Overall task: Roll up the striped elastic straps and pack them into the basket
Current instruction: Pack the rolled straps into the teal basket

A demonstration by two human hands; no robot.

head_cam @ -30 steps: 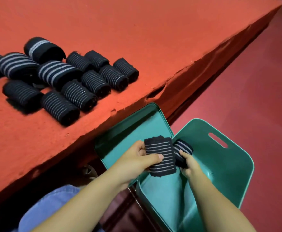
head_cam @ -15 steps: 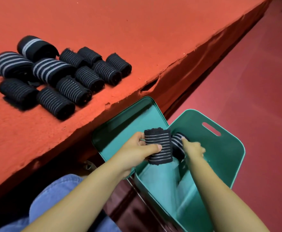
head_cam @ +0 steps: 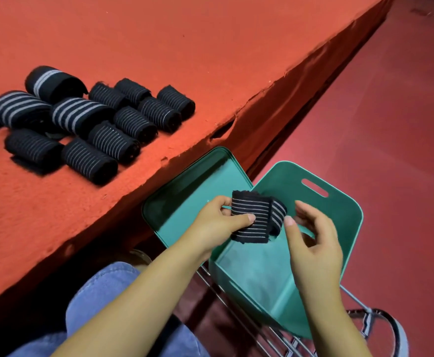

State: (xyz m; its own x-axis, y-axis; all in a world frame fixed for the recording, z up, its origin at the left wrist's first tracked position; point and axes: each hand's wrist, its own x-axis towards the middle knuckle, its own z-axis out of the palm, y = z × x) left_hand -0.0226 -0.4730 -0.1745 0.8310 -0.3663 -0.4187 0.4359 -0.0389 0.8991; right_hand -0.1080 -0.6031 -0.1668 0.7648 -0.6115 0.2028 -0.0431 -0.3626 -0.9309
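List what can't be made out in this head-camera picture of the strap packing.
- Basket floor: the tilted walls and both arms cover much of it, so any packed rolls cannot be counted.
- Far end of the held strap: folded behind itself and the left hand.
- Right hand: blurred; whether its fingertips touch the strap is unclear.
- Rolls on the table: the left edge cuts the row off.

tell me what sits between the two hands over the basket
A striped strap, folded, pinched by the left hand; the right hand is just off it. Head view.
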